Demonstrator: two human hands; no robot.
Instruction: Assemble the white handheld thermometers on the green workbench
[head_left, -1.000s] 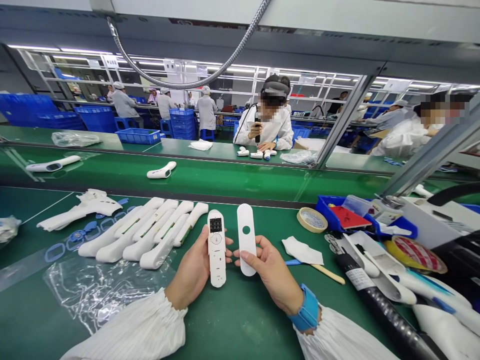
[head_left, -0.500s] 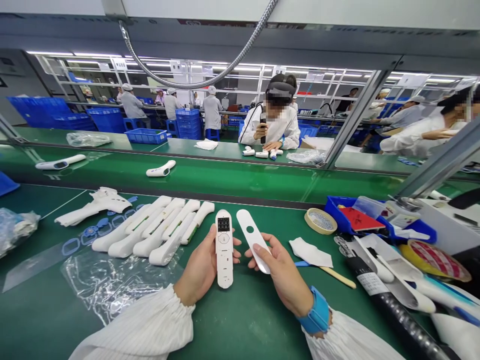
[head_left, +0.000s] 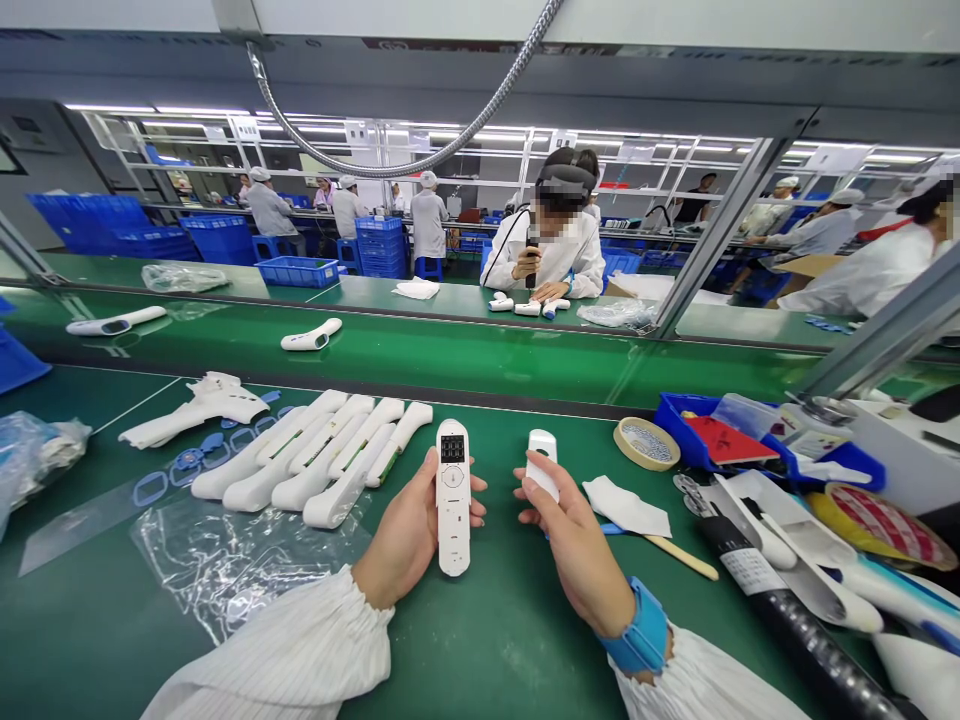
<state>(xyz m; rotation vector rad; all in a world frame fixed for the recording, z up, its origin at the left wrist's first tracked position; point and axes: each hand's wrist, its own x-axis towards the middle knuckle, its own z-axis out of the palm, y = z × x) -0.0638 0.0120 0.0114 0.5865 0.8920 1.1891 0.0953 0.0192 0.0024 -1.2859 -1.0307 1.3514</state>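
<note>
My left hand point(head_left: 409, 535) grips a white handheld device body point(head_left: 454, 495) upright, its dark display and round button facing me. My right hand point(head_left: 574, 535) is closed on a flat white cover plate point(head_left: 541, 462), tipped so that only its short upper end shows above my fingers. The two parts are apart, side by side over the green table. Left of my left hand lies a row of several white device shells point(head_left: 315, 460).
A clear plastic bag point(head_left: 225, 560) lies front left. A tape roll point(head_left: 646, 443), a white cloth point(head_left: 626, 505), a wooden stick point(head_left: 679, 555) and a blue tray point(head_left: 720, 440) of parts crowd the right. A green conveyor point(head_left: 450, 350) carries devices; a person works opposite.
My right hand has turned the cover plate from flat and facing me to tipped away, so it looks much shorter. The left hand has kept the device body still.
</note>
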